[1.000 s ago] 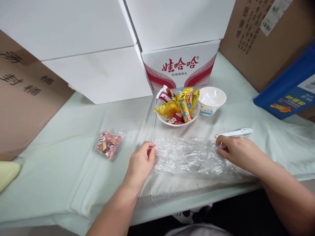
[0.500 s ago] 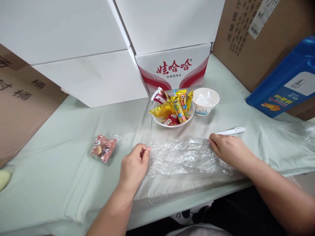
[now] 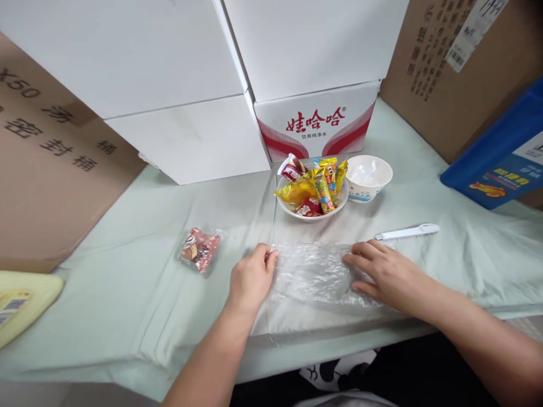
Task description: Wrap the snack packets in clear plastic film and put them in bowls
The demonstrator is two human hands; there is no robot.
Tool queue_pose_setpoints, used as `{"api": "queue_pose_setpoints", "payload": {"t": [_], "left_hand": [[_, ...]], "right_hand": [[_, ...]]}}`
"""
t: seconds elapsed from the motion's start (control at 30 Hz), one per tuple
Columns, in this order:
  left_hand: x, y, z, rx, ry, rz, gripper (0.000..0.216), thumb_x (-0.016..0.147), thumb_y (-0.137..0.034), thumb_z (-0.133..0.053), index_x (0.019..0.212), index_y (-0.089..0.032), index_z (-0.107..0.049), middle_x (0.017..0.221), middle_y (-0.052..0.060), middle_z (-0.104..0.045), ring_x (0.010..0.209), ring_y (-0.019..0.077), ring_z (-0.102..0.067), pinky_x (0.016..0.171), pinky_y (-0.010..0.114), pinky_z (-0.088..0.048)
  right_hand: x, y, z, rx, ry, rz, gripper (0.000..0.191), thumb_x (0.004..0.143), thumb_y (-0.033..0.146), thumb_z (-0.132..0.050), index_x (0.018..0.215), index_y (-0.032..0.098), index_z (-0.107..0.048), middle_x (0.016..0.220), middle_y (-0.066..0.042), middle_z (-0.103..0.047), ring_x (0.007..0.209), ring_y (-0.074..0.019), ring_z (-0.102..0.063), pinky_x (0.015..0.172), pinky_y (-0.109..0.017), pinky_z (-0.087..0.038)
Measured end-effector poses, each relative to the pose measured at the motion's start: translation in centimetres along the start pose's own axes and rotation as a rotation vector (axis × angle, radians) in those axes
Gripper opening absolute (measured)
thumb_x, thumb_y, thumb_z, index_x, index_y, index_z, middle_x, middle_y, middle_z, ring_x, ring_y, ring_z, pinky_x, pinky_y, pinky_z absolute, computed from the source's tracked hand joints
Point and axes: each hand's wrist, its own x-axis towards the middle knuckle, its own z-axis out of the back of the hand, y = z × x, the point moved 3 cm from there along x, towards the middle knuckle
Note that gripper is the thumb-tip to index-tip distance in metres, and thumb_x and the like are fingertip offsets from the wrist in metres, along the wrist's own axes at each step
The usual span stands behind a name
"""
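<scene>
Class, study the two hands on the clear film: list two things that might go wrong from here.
1. The crinkled clear film, pinched by the left hand and pressed flat by the right hand, may cling to itself or tear.
2. It lies near the table edge, so it might slide off.

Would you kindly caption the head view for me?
Left hand and right hand touch clear film before snack bowl.

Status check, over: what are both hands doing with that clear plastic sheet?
Left hand pinches left edge of plastic sheet. Right hand open, flat on its right side. White tool lies just beyond it.
</scene>
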Motion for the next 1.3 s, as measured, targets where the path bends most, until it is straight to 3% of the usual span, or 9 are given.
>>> {"api": "queue_pose_setpoints", "payload": {"t": [0.13, 0.23, 0.33, 0.4, 0.6, 0.8, 0.87, 1.03, 1.3], "left_hand": [[0.2, 1.6, 1.7, -0.021, -0.273, 0.085, 0.011, 0.087, -0.030, -0.059, 0.088, -0.020, -0.063, 0.068, 0.000, -0.065, 0.064, 0.0180, -0.061, 0.060, 0.027, -0.039], [-0.9, 0.5, 2.7, -0.108, -0.475, -0.182, 0.013, 0.091, -0.028, -0.054, 0.088, -0.019, -0.063, 0.076, 0.003, -0.067, 0.072, 0.0175, -0.063, 0.069, 0.028, -0.047], [-2.1, -2.0, 1.5, -0.132, -0.166, -0.668, 0.025, 0.094, -0.037, -0.053, 0.110, -0.020, -0.064, 0.110, 0.008, -0.069, 0.105, 0.0217, -0.063, 0.092, 0.034, -0.048], [-2.5, -2.6, 0.3, -0.052, 0.083, -0.790, 0.051, 0.090, -0.050, -0.058, 0.133, -0.023, -0.052, 0.140, 0.011, -0.054, 0.133, 0.0295, -0.045, 0.108, 0.046, -0.038], [-2.2, -1.8, 0.5, -0.012, 0.204, -0.645, 0.088, 0.070, -0.062, -0.074, 0.143, -0.023, -0.042, 0.156, 0.016, -0.029, 0.145, 0.0404, -0.018, 0.114, 0.063, -0.018], [-3.1, -2.9, 1.8, -0.240, 0.361, -0.741, 0.037, 0.067, -0.037, -0.084, 0.091, -0.021, -0.060, 0.111, 0.006, -0.058, 0.114, 0.0264, -0.050, 0.097, 0.041, -0.046], [-3.2, -2.9, 1.8, -0.264, 0.386, -0.737, 0.028, 0.070, -0.025, -0.080, 0.087, -0.021, -0.059, 0.107, 0.004, -0.058, 0.110, 0.0242, -0.051, 0.095, 0.039, -0.046], [-2.9, -2.1, 2.3, -0.259, 0.349, -0.714, 0.020, 0.073, -0.003, -0.052, 0.082, -0.021, -0.056, 0.108, 0.004, -0.057, 0.108, 0.0208, -0.053, 0.089, 0.034, -0.047], [-0.8, 1.3, 2.5, -0.569, 0.337, -0.264, 0.011, 0.088, -0.030, -0.048, 0.085, -0.021, -0.053, 0.073, -0.002, -0.062, 0.069, 0.0148, -0.063, 0.065, 0.025, -0.051]], "right_hand": [[0.4, -0.4, -1.1, -0.073, 0.054, -0.060, 0.047, 0.081, 0.039, -0.071, 0.122, 0.017, -0.062, 0.112, -0.013, -0.061, 0.099, -0.0295, -0.056, 0.087, -0.046, -0.050], [0.4, -0.5, -1.3, -0.090, 0.039, -0.049, 0.049, 0.082, 0.040, -0.070, 0.123, 0.016, -0.061, 0.114, -0.014, -0.060, 0.100, -0.0296, -0.055, 0.088, -0.046, -0.050], [0.3, -0.8, -1.4, -0.103, 0.024, -0.033, 0.049, 0.083, 0.043, -0.068, 0.124, 0.018, -0.059, 0.116, -0.013, -0.060, 0.102, -0.0294, -0.055, 0.090, -0.045, -0.049], [0.0, -1.5, -1.5, -0.112, 0.014, -0.044, 0.050, 0.083, 0.044, -0.068, 0.125, 0.019, -0.059, 0.119, -0.012, -0.060, 0.104, -0.0300, -0.056, 0.089, -0.045, -0.049], [-1.0, -3.1, 0.4, -0.049, -0.088, -0.076, 0.043, 0.089, 0.043, -0.061, 0.121, 0.015, -0.060, 0.122, -0.017, -0.059, 0.112, -0.0323, -0.054, 0.093, -0.048, -0.046], [-2.0, -0.4, 1.6, 0.247, 0.284, 0.142, 0.023, 0.077, 0.031, -0.071, 0.096, 0.020, -0.065, 0.099, -0.008, -0.063, 0.094, -0.0247, -0.057, 0.082, -0.038, -0.047], [-2.0, -0.7, 1.6, 0.204, 0.307, 0.098, 0.006, 0.079, 0.016, -0.061, 0.084, 0.019, -0.063, 0.089, -0.007, -0.062, 0.087, -0.0229, -0.056, 0.079, -0.037, -0.045], [-2.1, -2.1, 2.2, 0.344, 0.298, 0.052, 0.019, 0.081, 0.007, -0.048, 0.084, 0.019, -0.063, 0.085, -0.005, -0.064, 0.081, -0.0184, -0.058, 0.074, -0.031, -0.043], [-1.8, -3.5, 2.3, 0.438, 0.320, -0.202, 0.021, 0.093, 0.023, -0.041, 0.089, 0.020, -0.061, 0.075, -0.001, -0.067, 0.065, -0.0150, -0.059, 0.061, -0.026, -0.039]]}}
